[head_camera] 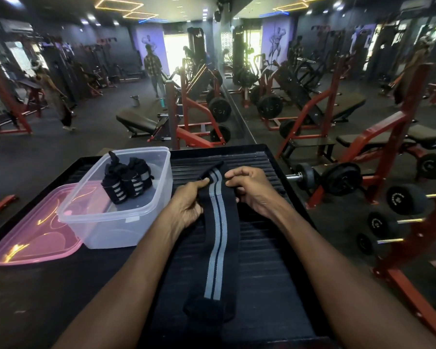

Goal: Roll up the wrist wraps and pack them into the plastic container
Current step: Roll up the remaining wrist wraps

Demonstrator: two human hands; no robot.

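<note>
Two hands at work over the dark ribbed worktop [262, 260] that fills the lower middle of the frame, and we're at the start of another roll. Left of centre sits the clear plastic container [116, 220], a pink lid [33, 245] lying beside it at lower left, with rolled wraps [127, 181] already standing inside, looks like two or three. Down the centre stretches the flat wrist wrap [218, 238], black with grey stripes, unrolled. At its far end the left hand [186, 205] and right hand [252, 190] each pinch an edge, fingers curled onto the fabric. Next, I'd say, fold that far end over tight and roll it toward the near end, keeping the edges square.
</note>
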